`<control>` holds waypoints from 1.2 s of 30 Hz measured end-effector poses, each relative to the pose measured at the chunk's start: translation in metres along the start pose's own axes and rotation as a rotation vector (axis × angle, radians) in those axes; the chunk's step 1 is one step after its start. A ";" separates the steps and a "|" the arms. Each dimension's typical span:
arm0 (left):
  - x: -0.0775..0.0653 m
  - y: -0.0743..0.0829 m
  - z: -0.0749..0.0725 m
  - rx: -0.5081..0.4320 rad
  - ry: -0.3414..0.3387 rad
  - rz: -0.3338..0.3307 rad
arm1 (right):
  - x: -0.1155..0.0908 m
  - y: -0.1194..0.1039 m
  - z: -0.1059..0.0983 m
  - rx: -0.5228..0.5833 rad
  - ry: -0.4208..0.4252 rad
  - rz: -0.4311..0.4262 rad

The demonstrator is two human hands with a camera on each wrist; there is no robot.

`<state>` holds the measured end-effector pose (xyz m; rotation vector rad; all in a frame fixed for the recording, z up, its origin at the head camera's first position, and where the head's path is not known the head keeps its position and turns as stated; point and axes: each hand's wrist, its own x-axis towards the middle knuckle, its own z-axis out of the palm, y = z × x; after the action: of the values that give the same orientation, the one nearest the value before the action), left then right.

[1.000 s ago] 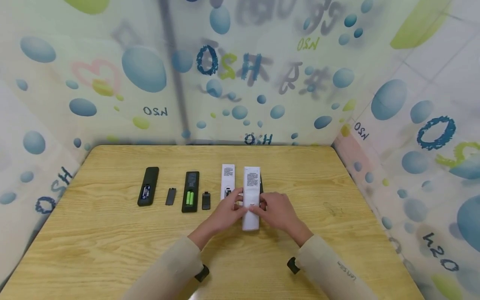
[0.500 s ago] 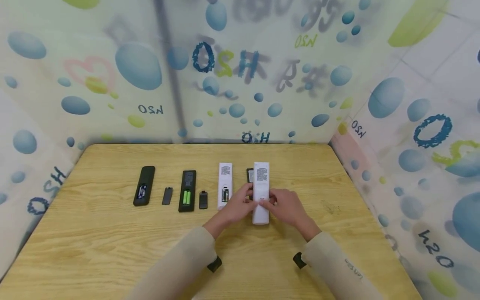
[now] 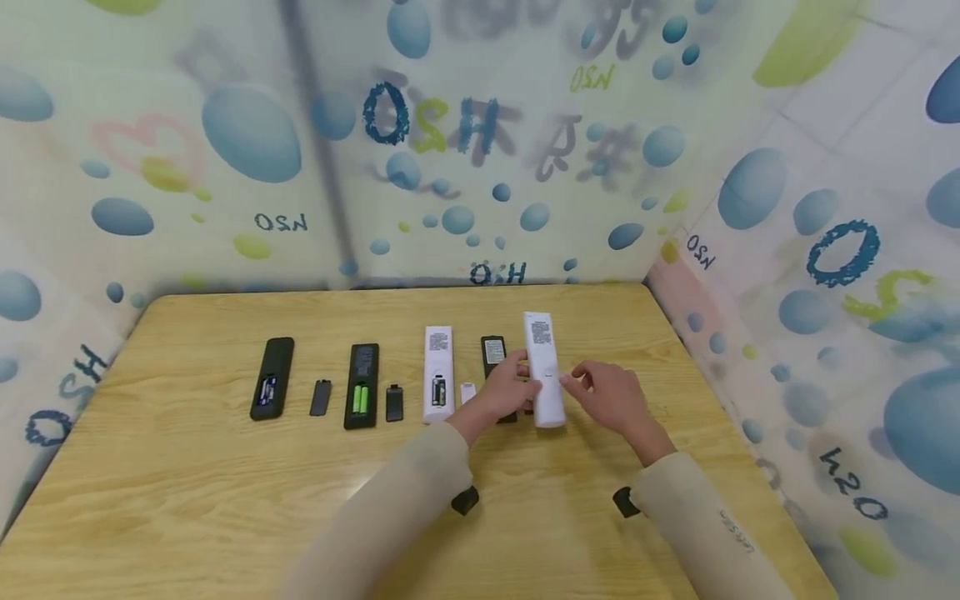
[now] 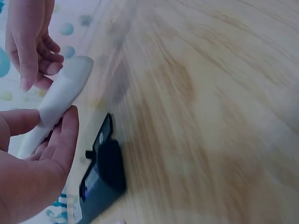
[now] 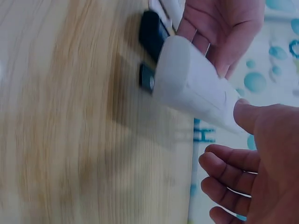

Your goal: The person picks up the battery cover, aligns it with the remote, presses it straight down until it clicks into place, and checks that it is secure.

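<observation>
A white remote control is held up over the right half of the table, its labelled back facing up and its battery cover in place. My left hand grips it from the left, thumb on one face and fingers beneath, as the left wrist view shows. To its right is my right hand, fingers loosely bent and not around it. In the right wrist view its thumb is at the remote's edge; whether it touches I cannot tell. Under my left hand lies a black remote, partly hidden, with a small black battery cover beside it.
Leftward on the wooden table lie a white remote with its battery compartment exposed, its white cover, a black remote with green batteries, black covers, and another black remote. Patterned curtains surround the table.
Both hands have carried the white remote rightward, past the black remote, which has come into view. My right hand has come off the white remote's side, and the remote now leans slightly.
</observation>
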<state>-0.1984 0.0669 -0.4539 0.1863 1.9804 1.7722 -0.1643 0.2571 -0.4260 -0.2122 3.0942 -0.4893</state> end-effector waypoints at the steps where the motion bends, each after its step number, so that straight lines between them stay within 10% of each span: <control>1: 0.003 0.001 0.002 -0.013 0.001 -0.008 | 0.000 0.003 -0.002 -0.011 0.009 0.003; 14: 0.031 0.016 0.039 -0.022 0.075 -0.119 | -0.003 0.039 -0.022 -0.111 0.036 0.060; 36: 0.027 0.014 0.054 0.382 0.189 -0.188 | -0.004 0.040 -0.011 -0.070 0.024 0.041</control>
<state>-0.2018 0.1288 -0.4505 -0.0465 2.3737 1.3248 -0.1661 0.2992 -0.4278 -0.1436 3.1350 -0.3860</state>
